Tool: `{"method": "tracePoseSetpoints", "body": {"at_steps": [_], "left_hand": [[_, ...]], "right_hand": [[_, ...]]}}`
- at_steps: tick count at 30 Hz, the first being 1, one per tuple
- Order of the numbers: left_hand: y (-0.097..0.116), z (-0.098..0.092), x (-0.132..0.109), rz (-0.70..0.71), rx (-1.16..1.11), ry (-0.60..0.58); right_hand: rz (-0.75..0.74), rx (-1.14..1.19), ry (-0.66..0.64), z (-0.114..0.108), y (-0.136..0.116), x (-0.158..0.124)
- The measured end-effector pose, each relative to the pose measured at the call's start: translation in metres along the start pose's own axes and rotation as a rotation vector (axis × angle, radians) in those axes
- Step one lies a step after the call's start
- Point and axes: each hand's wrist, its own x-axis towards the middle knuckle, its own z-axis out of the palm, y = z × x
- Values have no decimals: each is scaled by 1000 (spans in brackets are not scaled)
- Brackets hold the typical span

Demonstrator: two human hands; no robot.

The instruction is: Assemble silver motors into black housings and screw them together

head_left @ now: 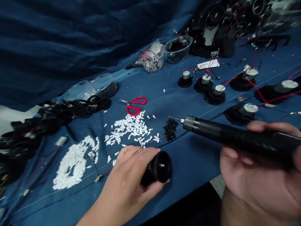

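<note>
My left hand (128,179) is wrapped round a black round plastic part (158,169) with a small white pin at its centre, held just above the blue cloth near the table's front edge. A thin red wire (104,173) trails from it to the left. My right hand (256,174) grips a black electric screwdriver (232,134) lying across its fingers, thumb on top, the bit (176,119) pointing left. The bit's tip is above and to the right of the black part, apart from it, close to a small heap of black screws (170,128).
White plastic bits lie in two heaps (130,129) (74,163). Red-handled scissors (135,105) lie behind them. Black discs with white motors and red wires (215,94) stand at the right. Clear plastic tubs (177,48) (94,88) and stacks of black parts (37,125) line the back and left.
</note>
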Motion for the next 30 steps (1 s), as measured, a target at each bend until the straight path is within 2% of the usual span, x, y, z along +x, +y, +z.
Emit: {"method": "tracePoseSetpoints", "body": {"at_steps": [3, 7, 19, 22, 26, 30], "left_hand": [[1, 0, 1, -19, -8, -2], [1, 1, 1, -44, -26, 2], [0, 1, 2, -40, -28, 2], [0, 1, 1, -47, -29, -5], [0, 4, -3, -85, -36, 30], [1, 2, -8, -125, -105, 109]], "right_hand": [[-108, -149, 39, 21, 1, -8], [-98, -220, 70, 29, 3, -11], [-94, -262, 35, 29, 5, -11], [-102, -233, 70, 26, 5, -11], [-163, -128, 155, 19, 5, -9], [-59, 27, 76, 5, 2, 1]]}}
